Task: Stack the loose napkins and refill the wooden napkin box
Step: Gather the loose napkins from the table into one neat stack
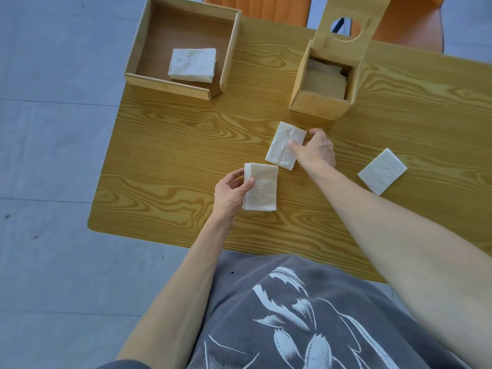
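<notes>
While both bare arms reach out over the grey printed shirt [306, 315], things stand like this:

Left hand [230, 194]: pinching the near left edge of a small stack of white folded paper napkins [262, 187], thumb on top, the stack lying flat on the desk.

Desk: a yellow wood-grain desk [165, 161] with rounded corners, carrying everything.

Right hand [316, 151]: fingers closed on the right edge of a single white folded napkin [283, 145], which lies just beyond the stack and apart from it.

Loose napkin: another white square napkin [382, 171] lies well off to the right, untouched.

Napkin box: a square light wooden napkin box [319, 102] stands just beyond the right hand, its hinged lid with a round hole [348, 21] tipped up; pale napkins fill part of the inside.

Tray: a shallow open wooden tray [181, 83] at the far left holds one more white folded pile [192, 65].

Far side: orange chairs [255, 8] behind the desk.
</notes>
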Available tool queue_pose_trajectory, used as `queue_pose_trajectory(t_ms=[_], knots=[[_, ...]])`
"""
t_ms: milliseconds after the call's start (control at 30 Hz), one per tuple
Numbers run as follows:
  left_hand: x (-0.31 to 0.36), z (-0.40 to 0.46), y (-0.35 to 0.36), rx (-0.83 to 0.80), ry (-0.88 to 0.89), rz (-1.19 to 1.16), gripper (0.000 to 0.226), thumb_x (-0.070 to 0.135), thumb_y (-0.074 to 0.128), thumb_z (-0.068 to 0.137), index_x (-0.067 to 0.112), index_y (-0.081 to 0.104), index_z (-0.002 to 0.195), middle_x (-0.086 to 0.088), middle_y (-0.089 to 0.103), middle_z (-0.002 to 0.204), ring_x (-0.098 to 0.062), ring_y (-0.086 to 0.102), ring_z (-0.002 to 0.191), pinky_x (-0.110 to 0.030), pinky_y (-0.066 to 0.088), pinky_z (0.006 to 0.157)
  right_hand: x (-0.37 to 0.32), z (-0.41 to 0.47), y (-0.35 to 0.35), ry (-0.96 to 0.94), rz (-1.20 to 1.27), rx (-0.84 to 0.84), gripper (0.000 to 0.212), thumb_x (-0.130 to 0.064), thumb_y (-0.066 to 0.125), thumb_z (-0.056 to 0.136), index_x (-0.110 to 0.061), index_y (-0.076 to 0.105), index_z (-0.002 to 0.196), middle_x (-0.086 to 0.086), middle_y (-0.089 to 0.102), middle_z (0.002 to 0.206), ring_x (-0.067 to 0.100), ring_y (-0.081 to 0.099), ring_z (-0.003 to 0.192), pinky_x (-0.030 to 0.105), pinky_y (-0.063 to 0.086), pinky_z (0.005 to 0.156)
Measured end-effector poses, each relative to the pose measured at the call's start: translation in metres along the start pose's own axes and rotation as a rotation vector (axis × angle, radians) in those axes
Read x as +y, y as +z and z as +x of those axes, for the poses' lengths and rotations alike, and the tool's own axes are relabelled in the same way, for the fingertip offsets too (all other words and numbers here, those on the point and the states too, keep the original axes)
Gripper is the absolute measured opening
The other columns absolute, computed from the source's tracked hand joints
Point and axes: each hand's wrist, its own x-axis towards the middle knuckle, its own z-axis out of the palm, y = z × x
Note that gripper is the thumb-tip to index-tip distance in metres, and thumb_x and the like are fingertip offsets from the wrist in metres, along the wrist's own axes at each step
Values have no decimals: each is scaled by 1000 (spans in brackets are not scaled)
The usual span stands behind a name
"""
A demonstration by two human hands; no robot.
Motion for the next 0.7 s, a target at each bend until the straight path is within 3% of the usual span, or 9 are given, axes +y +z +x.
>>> queue_pose_trajectory(t_ms=[200, 367, 500, 600, 700], knots=[[-4, 3, -1, 2, -18, -18, 35, 10, 74, 86, 14, 63, 119, 1, 76, 97, -17, 72, 90, -34, 58, 80, -1, 4, 0, -11, -14, -24, 63, -46, 74, 82, -25, 48, 135, 8, 61, 128, 29, 60, 117, 39, 47, 90], [-4, 4, -2, 1, -18, -17, 36, 10, 74, 86, 14, 63, 120, 0, 76, 98, -17, 72, 91, -34, 58, 80, -4, 3, -2, -5, 0, -28, 53, -41, 78, 79, -22, 55, 123, 8, 59, 126, 27, 60, 112, 36, 46, 86], [-4, 4, -3, -2, -15, -15, 34, 10, 74, 86, 16, 63, 117, 0, 76, 99, -19, 72, 94, -37, 59, 84, -2, -3, -1, -44, 49, -2, 44, -35, 79, 79, -20, 59, 114, 1, 65, 112, 23, 63, 104, 36, 50, 83], [-3, 3, -3, -2, -9, -12, 34, 11, 74, 86, 16, 63, 118, -1, 75, 103, -19, 72, 96, -35, 59, 82, 2, -10, -1, -73, 122, 30, 32, -27, 76, 80, -18, 62, 107, -6, 68, 96, 19, 66, 97, 34, 52, 79], [-2, 1, -1, -3, -6, -7, 34, 11, 74, 86, 17, 63, 118, 1, 75, 101, -16, 72, 92, -29, 58, 75, 9, -14, -4, -98, 164, 48, 31, -28, 74, 83, -16, 65, 110, -2, 72, 102, 19, 66, 98, 35, 53, 84]])
